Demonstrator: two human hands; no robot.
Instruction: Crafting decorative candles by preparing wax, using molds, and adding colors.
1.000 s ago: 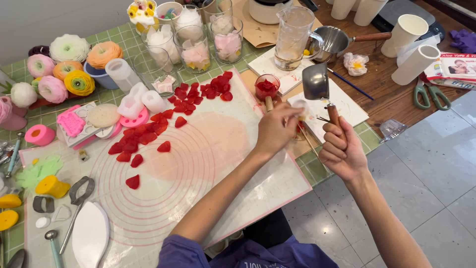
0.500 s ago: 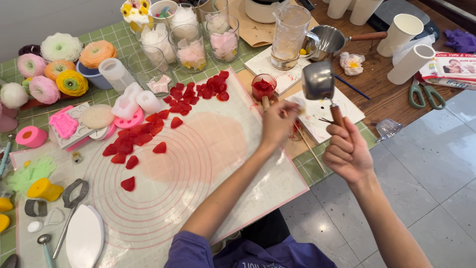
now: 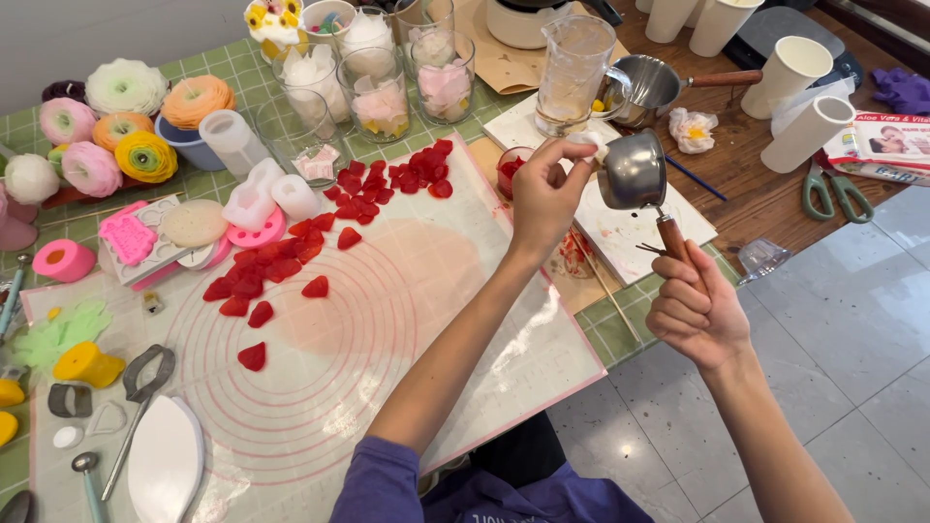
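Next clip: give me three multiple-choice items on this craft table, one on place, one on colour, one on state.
1. Where is the small metal pot?
A. Raised over the table's right part
B. On the floor
C. Inside a glass jar

2. What colour are the petal pieces on the mat?
A. Blue
B. Red
C. Black

3. What is the left hand doing?
A. Lying flat
B. Holding scissors
C. Pressing a white wad at the pot's rim

Answers: A, the right hand holds its wooden handle; B, they are plainly red; C, fingertips pinch the wad.

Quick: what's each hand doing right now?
Left hand: pinched on a white wad at the small metal pot.
Right hand: closed on the pot's wooden handle.
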